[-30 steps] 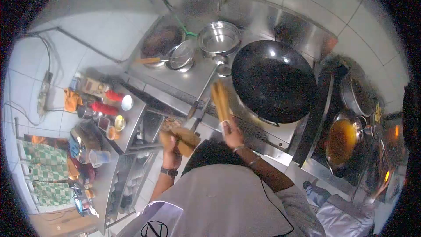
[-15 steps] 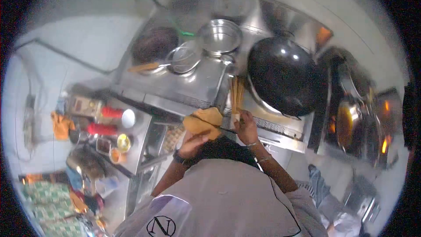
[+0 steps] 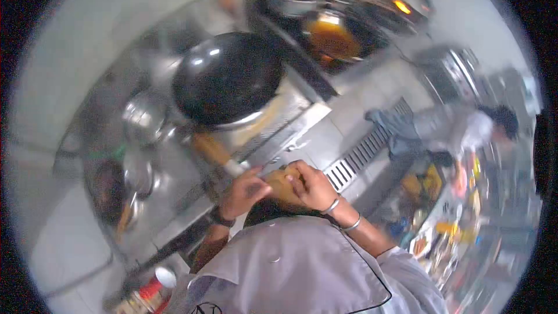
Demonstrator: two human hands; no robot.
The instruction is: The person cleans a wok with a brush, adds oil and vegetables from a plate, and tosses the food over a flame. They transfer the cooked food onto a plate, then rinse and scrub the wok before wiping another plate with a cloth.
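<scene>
A folded brown cloth is between my two hands, close to the front of my shirt. My right hand grips its right side with curled fingers. At its left edge is my left hand, fingers bent and blurred, so its hold is unclear. Just beyond my left hand, a bundle of wooden sticks with a pale end lies at the counter's edge. A large black wok sits behind it on the steel counter.
Left of the wok are a steel bowl and a wire strainer. A pan of orange-brown liquid sits beyond, near a flame. A person is at the right, past a floor grate.
The view has swung to the right. My right hand has left the stick bundle and come onto the cloth, which is now closer to my body. The other person shows more fully.
</scene>
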